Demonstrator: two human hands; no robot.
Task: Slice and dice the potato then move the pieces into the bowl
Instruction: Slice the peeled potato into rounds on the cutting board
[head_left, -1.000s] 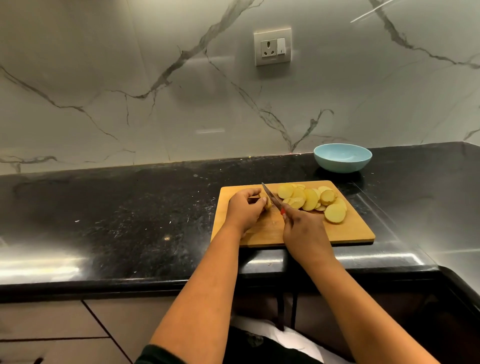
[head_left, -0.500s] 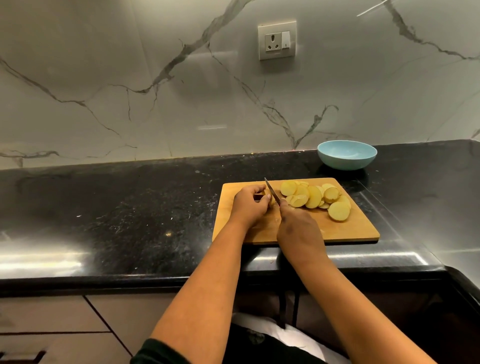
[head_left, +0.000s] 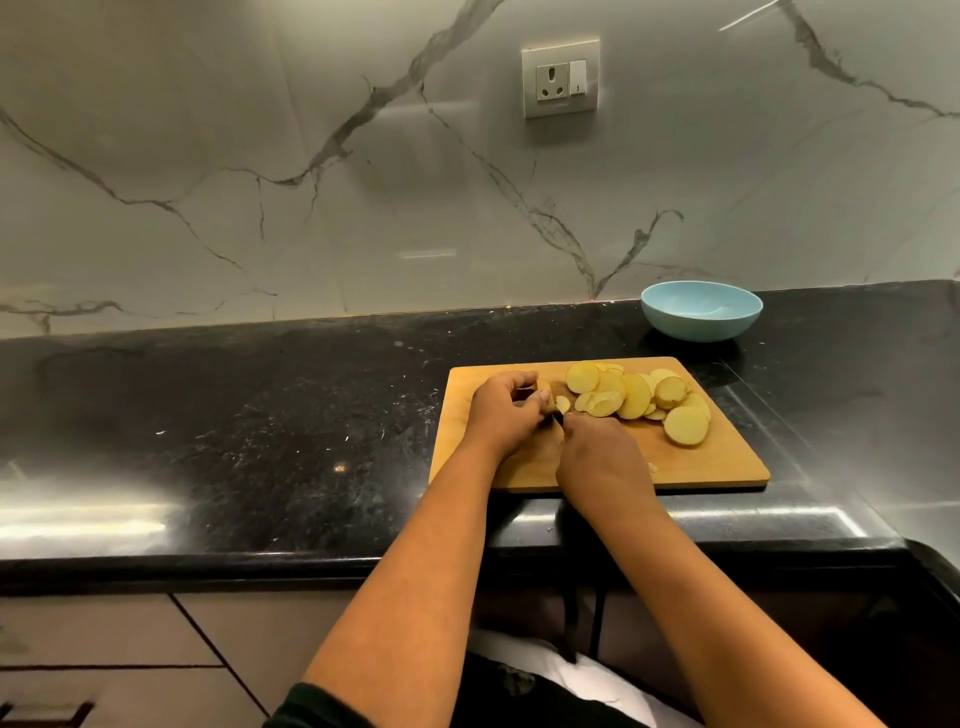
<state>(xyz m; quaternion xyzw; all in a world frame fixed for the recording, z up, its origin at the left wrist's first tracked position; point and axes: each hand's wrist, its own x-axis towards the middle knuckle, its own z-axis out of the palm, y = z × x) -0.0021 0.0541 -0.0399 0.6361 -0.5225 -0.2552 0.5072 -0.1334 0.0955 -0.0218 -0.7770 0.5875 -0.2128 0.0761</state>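
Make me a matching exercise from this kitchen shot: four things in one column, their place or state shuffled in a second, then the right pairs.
1. bowl
2. potato slices
3. left hand
4. socket

A. piled on the cutting board
B. on the marble wall
C. empty, on the counter behind the board
D. holding the potato end

Pairs: 1-C, 2-A, 3-D, 4-B

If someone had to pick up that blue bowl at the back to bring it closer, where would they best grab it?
Probably by the rim of the blue bowl, coming down from above on its near side. It stands upright and open on the black counter, its wall curves in towards a narrower base, and nothing is seen inside. The fingers could pinch the thin edge, thumb outside. The cutting board lies just in front, so a low approach looks awkward.
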